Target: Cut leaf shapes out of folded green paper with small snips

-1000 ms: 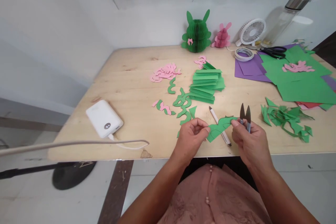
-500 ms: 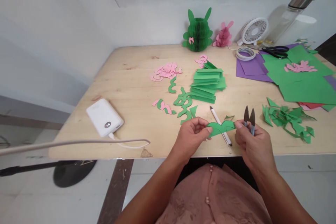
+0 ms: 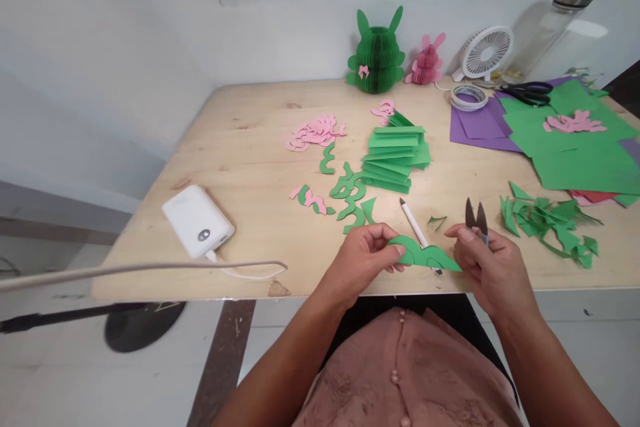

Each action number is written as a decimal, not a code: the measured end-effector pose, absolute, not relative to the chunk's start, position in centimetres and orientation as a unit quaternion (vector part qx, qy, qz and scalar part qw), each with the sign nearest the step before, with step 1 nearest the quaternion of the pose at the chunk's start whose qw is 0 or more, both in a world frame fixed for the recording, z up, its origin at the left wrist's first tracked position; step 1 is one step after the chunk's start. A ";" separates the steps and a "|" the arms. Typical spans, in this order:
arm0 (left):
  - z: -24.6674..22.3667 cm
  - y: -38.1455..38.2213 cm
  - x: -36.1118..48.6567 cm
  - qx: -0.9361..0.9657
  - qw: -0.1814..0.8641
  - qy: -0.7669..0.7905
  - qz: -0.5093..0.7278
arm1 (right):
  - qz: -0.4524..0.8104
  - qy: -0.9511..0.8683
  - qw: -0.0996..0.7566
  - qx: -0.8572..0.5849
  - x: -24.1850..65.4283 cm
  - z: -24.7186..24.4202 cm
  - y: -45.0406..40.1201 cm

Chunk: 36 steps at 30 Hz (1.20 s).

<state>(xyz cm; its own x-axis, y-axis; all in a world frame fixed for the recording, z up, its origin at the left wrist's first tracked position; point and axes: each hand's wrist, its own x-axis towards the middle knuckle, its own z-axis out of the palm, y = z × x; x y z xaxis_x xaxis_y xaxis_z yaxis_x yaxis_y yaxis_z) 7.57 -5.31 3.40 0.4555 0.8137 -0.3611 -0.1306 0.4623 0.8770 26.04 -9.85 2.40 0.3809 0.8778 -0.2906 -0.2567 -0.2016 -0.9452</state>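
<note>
Two bare hands at the front of a wooden table (image 3: 250, 113): left hand (image 3: 361, 263) pinching the left end of a curved green paper strip (image 3: 425, 255), long axis sideways, right tip just beside the right hand (image 3: 493, 270), curled narrowly around thread snips (image 3: 476, 215), blades upward; white pen (image 3: 411, 221) passing under the strip; green paper offcuts (image 3: 543, 223) farther right.

Left hand (image 3: 360, 261) pinching green paper cutout (image 3: 425, 255); cutout's right tip just beside right hand (image 3: 493, 268). Right hand gripping snips (image 3: 476, 217), blades up, tips slightly apart. White pen (image 3: 413, 227) on worktop (image 3: 250, 147), lower end behind cutout. Small green offcut (image 3: 437, 220) just right of pen. Green scrap pile (image 3: 547, 230) right of right hand. Green strip stack (image 3: 393, 157), pink cutouts (image 3: 315, 133) farther up worktop. Power bank (image 3: 197, 221) at left, cable (image 3: 245, 273) attached.
</note>
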 end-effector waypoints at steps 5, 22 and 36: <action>3.7 -5.1 7.5 0.441 0.757 0.397 0.273 | 0.528 -0.366 0.477 -0.599 26.6 2.9 -9.7; 3.0 -6.2 9.1 0.341 0.762 0.410 0.366 | 0.530 -0.361 0.472 -0.605 23.9 2.0 -9.9; 3.5 -6.1 9.6 0.274 0.765 0.409 0.414 | 0.560 -0.354 0.486 -0.571 24.3 2.3 -10.9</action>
